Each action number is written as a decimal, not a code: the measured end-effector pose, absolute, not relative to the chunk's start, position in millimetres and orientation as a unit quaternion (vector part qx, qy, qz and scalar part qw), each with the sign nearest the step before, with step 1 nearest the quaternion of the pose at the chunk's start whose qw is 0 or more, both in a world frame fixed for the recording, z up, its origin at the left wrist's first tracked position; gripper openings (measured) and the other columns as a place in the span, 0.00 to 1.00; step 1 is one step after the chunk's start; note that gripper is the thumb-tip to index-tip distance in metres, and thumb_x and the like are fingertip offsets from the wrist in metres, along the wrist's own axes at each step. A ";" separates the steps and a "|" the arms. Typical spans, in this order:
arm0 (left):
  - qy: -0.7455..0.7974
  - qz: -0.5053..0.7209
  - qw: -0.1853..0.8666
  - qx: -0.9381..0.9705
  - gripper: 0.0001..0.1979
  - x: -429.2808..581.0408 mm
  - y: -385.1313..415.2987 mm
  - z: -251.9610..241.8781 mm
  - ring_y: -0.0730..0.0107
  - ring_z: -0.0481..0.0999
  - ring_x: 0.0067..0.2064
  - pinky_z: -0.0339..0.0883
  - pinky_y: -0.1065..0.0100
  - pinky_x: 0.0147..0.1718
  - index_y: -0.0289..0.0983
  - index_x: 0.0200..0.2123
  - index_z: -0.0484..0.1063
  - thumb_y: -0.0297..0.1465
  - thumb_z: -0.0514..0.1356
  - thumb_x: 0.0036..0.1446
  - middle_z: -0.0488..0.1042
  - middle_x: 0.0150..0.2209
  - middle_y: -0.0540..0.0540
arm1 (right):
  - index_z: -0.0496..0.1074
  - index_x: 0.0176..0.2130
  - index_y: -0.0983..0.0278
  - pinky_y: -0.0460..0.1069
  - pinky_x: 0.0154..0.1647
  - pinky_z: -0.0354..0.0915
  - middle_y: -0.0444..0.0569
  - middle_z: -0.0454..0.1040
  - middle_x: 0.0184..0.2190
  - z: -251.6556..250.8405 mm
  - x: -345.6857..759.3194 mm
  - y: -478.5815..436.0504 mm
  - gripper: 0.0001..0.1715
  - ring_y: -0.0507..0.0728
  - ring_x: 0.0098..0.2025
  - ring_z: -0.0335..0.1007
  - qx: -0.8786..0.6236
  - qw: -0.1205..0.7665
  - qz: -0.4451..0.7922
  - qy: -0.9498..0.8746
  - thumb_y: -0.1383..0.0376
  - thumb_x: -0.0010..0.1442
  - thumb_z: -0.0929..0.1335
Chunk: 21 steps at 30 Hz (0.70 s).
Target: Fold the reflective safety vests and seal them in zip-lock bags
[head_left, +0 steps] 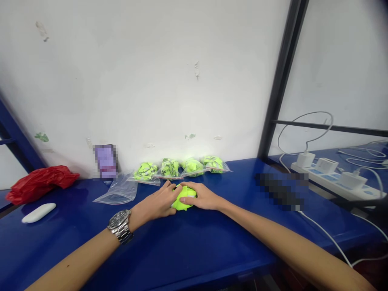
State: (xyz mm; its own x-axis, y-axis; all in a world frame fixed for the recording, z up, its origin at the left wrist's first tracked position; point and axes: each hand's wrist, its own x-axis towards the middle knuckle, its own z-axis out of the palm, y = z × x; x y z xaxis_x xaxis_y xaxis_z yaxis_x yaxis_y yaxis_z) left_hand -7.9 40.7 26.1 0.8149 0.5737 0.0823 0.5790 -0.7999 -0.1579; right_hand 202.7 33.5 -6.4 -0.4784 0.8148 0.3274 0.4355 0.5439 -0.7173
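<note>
Between my two hands, on the blue table (pixel 169 250), is a fluorescent yellow cloth bundle (pixel 184 199) with pale silvery patches; it looks like a rolled reflective vest. My left hand (pixel 163 200), with a metal watch (pixel 120 225) on its wrist, presses the bundle from the left with curled fingers. From the right, my right hand (pixel 203 196) wraps over it, thumb across the near side. Just behind, several similar bundles lie in clear zip bags (pixel 194 167) in a row by the wall. A flat, unfilled clear zip bag (pixel 118 193) lies to the left.
At the left are a red plastic bag (pixel 42 184) and a white oval case (pixel 39 213). A blurred purple-screened device (pixel 105 161) leans on the wall. To the right lie a pixelated dark object (pixel 280 190) with a white cable and a power strip (pixel 336 178) with chargers. A dark post (pixel 281 81) stands there.
</note>
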 end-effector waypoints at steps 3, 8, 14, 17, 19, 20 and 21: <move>-0.282 -0.070 0.116 -0.950 0.24 -8.9 42.2 17.9 0.52 0.67 0.48 0.67 0.52 0.47 0.36 0.50 0.61 0.25 0.62 0.50 0.69 0.45 0.39 | 0.61 0.63 0.63 0.59 0.62 0.55 0.56 0.60 0.64 -7.8 201.7 33.7 0.45 0.66 0.64 0.57 -0.386 0.367 0.335 -0.777 0.50 0.52 0.72; -0.269 -0.176 0.135 -0.937 0.25 -5.9 46.1 1.2 0.51 0.66 0.50 0.67 0.51 0.49 0.36 0.51 0.60 0.24 0.62 0.49 0.68 0.47 0.38 | 0.64 0.60 0.60 0.58 0.61 0.56 0.52 0.62 0.63 -10.8 195.1 31.7 0.45 0.66 0.63 0.57 -0.374 0.466 0.427 -0.679 0.59 0.45 0.76; -0.268 -0.261 0.193 -0.907 0.29 2.1 42.4 -3.7 0.47 0.64 0.52 0.68 0.49 0.49 0.33 0.56 0.57 0.24 0.61 0.51 0.65 0.50 0.33 | 0.67 0.54 0.60 0.49 0.40 0.65 0.43 0.75 0.37 -7.8 172.1 22.0 0.47 0.57 0.39 0.70 -0.273 0.634 0.576 -0.438 0.73 0.34 0.76; -0.265 -0.282 0.234 -0.892 0.26 5.0 38.9 -0.4 0.44 0.62 0.54 0.66 0.47 0.51 0.30 0.56 0.58 0.25 0.59 0.55 0.64 0.51 0.30 | 0.69 0.48 0.60 0.48 0.37 0.65 0.41 0.74 0.33 -3.2 164.3 17.3 0.39 0.55 0.36 0.69 -0.215 0.673 0.603 -0.371 0.77 0.34 0.73; -0.255 -0.286 0.254 -0.888 0.24 6.2 36.2 1.8 0.44 0.62 0.54 0.67 0.47 0.50 0.28 0.56 0.59 0.25 0.57 0.56 0.64 0.51 0.29 | 0.70 0.44 0.61 0.48 0.36 0.65 0.41 0.74 0.33 -1.6 163.2 15.0 0.36 0.55 0.36 0.69 -0.193 0.677 0.611 -0.362 0.79 0.33 0.71; -0.250 -0.288 0.262 -0.886 0.23 6.7 34.8 2.6 0.43 0.62 0.54 0.67 0.47 0.50 0.28 0.56 0.59 0.26 0.57 0.56 0.63 0.51 0.28 | 0.70 0.43 0.61 0.48 0.35 0.65 0.41 0.74 0.33 -1.2 163.4 14.0 0.35 0.55 0.36 0.68 -0.188 0.676 0.615 -0.360 0.79 0.33 0.70; -0.244 -0.291 0.270 -0.885 0.23 7.1 33.5 3.2 0.43 0.62 0.54 0.67 0.47 0.49 0.27 0.55 0.60 0.26 0.57 0.57 0.63 0.52 0.27 | 0.70 0.42 0.61 0.47 0.33 0.65 0.41 0.73 0.32 -1.1 163.8 13.1 0.34 0.55 0.35 0.68 -0.186 0.672 0.620 -0.359 0.80 0.33 0.70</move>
State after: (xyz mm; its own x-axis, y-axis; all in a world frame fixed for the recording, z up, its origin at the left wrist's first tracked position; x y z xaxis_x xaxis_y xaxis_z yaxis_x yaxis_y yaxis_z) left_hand 7.1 33.5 3.2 0.7112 0.2745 0.6471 0.5889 -0.7354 -0.3353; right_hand 163.8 13.1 -1.1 -0.0263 0.9675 0.2517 -0.7006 0.1617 -0.6950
